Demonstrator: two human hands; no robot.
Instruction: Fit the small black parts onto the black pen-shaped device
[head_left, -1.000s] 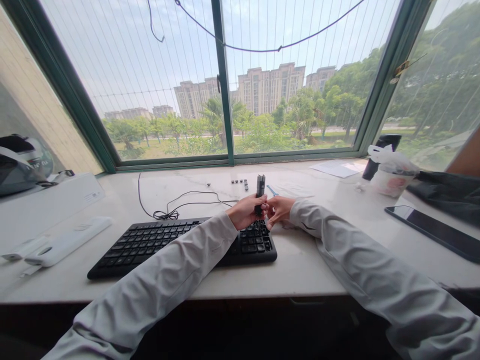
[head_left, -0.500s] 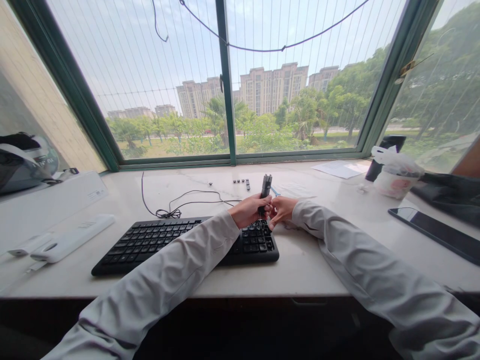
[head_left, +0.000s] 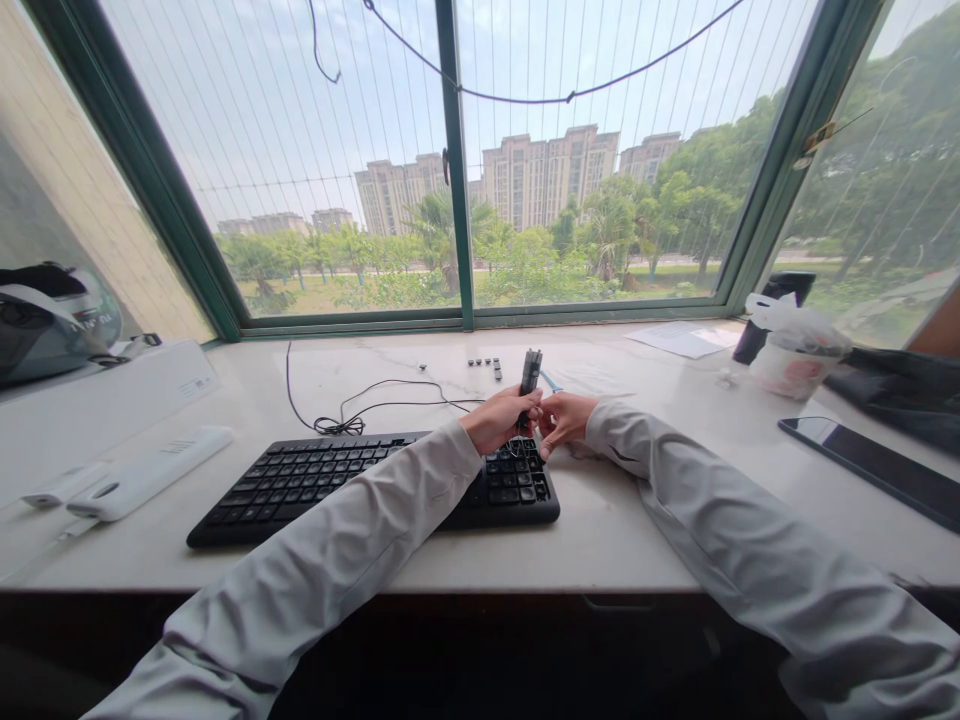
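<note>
My left hand [head_left: 504,415] is closed around a black keycap puller [head_left: 531,372], which stands almost upright with its thin wire ends down over the keyboard. The black keyboard [head_left: 300,485] lies flat, and the puller's wires meet the number keys at its right end. Close beside it, my right hand [head_left: 564,418] has curled fingers, with the thumb down by the keyboard's right edge. What lies between those fingers is hidden. A thin blue item [head_left: 550,381] shows just behind the right hand; whether the hand touches it I cannot tell.
Several loose keycaps [head_left: 486,364] lie behind the keyboard, near a coiled cable [head_left: 337,427]. To the right are a phone [head_left: 874,462], a bagged cup [head_left: 799,362] and paper [head_left: 686,340]. A white power strip [head_left: 150,475] is at left, before the window [head_left: 352,322].
Both hands and the keycap puller hold nearly the same place over the keyboard's right end. The whole view has shifted very slightly.
</note>
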